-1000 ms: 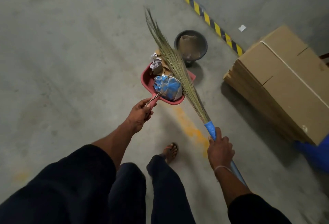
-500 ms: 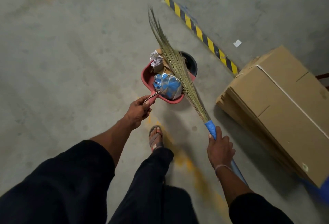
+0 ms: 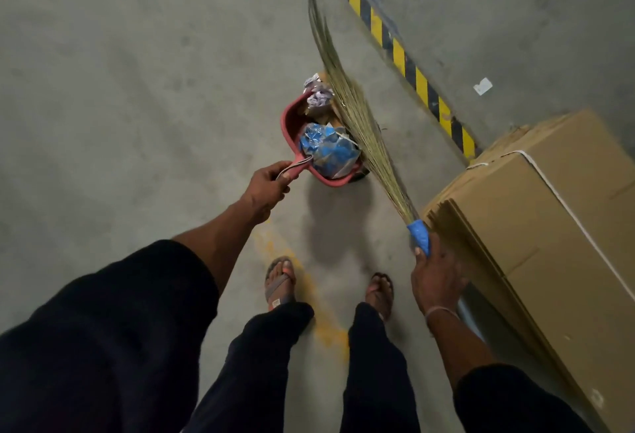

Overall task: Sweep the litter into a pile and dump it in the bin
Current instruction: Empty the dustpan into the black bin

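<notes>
While left hand (image 3: 264,188) grips red plastic dustpan (image 3: 292,123) w/ crumpled litter (image 3: 326,150)
Right hand (image 3: 434,281) fingers curl round blue-handled grass broom (image 3: 357,123).

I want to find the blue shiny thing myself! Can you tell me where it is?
Start at the big cardboard box on the right, then look left past the broom to the red dustpan that the left hand holds by its handle. The crumpled blue wrapper lies in the pan nearest the handle; the litter beyond it is pale paper.
</notes>
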